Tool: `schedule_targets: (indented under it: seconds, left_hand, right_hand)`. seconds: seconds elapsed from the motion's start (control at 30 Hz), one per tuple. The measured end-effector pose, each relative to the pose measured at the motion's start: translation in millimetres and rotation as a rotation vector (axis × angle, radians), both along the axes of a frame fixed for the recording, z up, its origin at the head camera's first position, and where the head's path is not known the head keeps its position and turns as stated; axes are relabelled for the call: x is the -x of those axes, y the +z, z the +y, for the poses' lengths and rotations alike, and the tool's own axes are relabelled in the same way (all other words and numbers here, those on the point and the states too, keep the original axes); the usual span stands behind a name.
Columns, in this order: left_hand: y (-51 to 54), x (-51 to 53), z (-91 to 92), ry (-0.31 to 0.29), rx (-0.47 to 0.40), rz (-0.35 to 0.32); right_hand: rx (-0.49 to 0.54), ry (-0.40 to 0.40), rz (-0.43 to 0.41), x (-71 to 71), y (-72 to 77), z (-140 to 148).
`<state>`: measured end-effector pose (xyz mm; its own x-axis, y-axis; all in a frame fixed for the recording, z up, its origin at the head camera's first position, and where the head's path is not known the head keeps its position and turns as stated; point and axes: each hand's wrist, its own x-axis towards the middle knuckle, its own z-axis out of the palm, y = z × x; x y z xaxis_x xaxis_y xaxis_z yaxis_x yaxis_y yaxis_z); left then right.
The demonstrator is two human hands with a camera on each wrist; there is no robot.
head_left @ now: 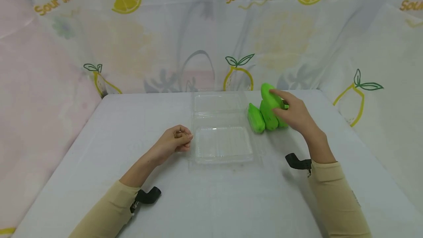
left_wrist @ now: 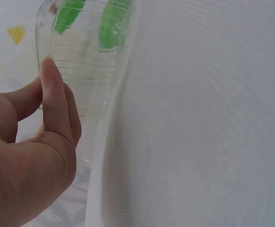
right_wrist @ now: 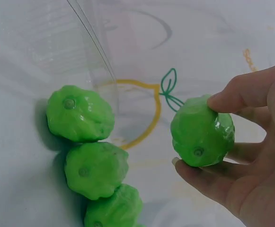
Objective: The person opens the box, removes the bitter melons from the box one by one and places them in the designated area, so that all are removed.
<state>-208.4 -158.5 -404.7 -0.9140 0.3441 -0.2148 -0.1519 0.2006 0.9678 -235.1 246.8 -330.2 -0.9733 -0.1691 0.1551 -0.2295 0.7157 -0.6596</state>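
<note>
My right hand (head_left: 295,115) grips a green bitter melon (head_left: 268,93) between thumb and fingers, raised above the others. Below it, three more bitter melons lie side by side on the table; the left one (head_left: 256,119) and the middle one (head_left: 269,117) show well, while the hand partly covers the third (head_left: 282,122). In the right wrist view the held bitter melon (right_wrist: 201,135) is apart from the row. A clear plastic box (head_left: 224,144) lies with its lid folded back. At its left edge, my left hand (head_left: 173,140) pinches the rim with thumb and fingertips.
The box's lid (head_left: 218,103) lies toward the back edge of the white table (head_left: 218,201). A printed curtain (head_left: 198,28) with lemon pictures hangs behind and along both sides. Black wrist mounts (head_left: 148,195) stick out from both sleeves.
</note>
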Motion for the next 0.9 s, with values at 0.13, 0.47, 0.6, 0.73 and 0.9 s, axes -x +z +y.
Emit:
schedule_targets:
  seconds: [0.13, 0.47, 0.6, 0.73, 0.9]
  left_hand:
    - [-1.1, -1.2, -0.2, -0.001, -0.002, -0.006]
    - [0.8, -1.4, 0.5, -0.007, -0.006, -0.004]
    - [1.0, -1.1, -0.1, -0.008, -0.004, -0.004]
    - [1.3, -1.1, -0.2, -0.008, -0.005, -0.005]
    - [0.8, -1.2, 0.7, -0.006, 0.000, -0.008]
  right_hand:
    - [0.011, -0.034, 0.002, 0.1, 2.4, 11]
    - [0.015, -0.147, 0.024, 1.1, 2.4, 46]
    - [-0.012, -0.182, 0.022, 0.6, 1.2, 57]
    - [-0.035, -0.212, 0.023, 2.1, -2.0, 65]
    - [-0.083, -0.246, 0.092, 5.9, -10.0, 73]
